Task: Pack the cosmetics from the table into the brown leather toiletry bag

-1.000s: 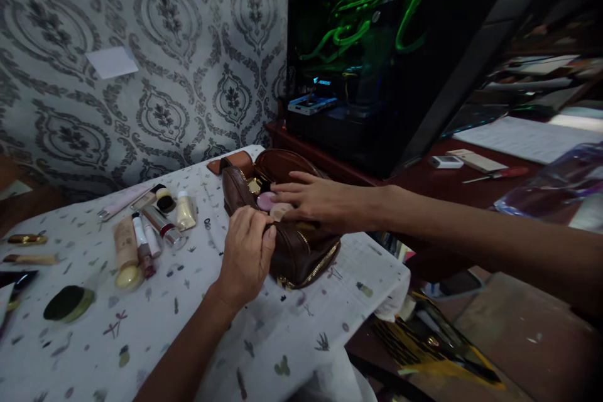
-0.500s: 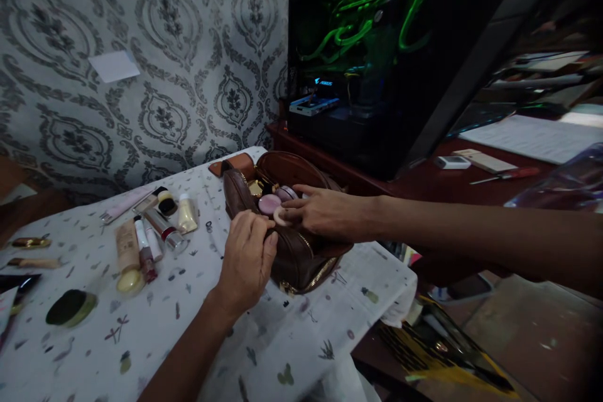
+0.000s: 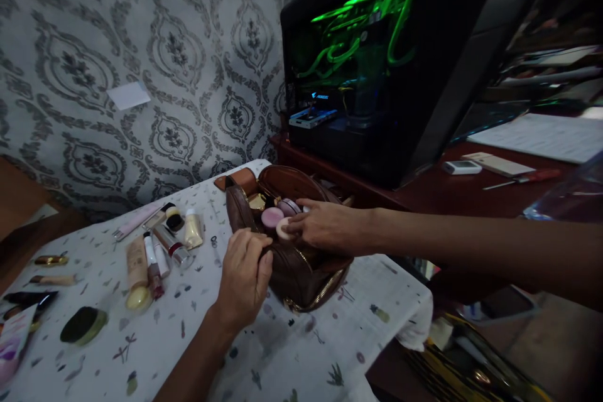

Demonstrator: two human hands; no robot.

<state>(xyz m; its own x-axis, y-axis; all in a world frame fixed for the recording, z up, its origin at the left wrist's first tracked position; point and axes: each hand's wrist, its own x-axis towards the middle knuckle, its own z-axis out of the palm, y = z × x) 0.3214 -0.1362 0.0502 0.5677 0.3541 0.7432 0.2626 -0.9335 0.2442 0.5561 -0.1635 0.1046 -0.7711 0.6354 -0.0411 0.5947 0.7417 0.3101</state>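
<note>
On patterned cloth (image 3: 160, 352), left: one beige tube (image 3: 137, 264), one cream tube (image 3: 193, 230). Left hand (image 3: 245, 276): fingers closed on the near edge of the bag (image 3: 299, 279), gripping it. Bag: brown, unzipped, on the cloth; contents, one gold case (image 3: 257, 201), one pink disc (image 3: 272, 218), one cream disc (image 3: 282, 229), one mauve disc (image 3: 288, 206). Right hand (image 3: 330, 226): in the bag's mouth, fingertips at the cream disc; whether gripping, cannot be told. Computer case (image 3: 367, 157): green-lit tubing (image 3: 351, 53) inside.

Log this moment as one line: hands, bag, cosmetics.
Left hand: holding edge of brown bag | Right hand: in bag opening, at beige disc | Bag: open | Cosmetics: on tablecloth, left of bag
</note>
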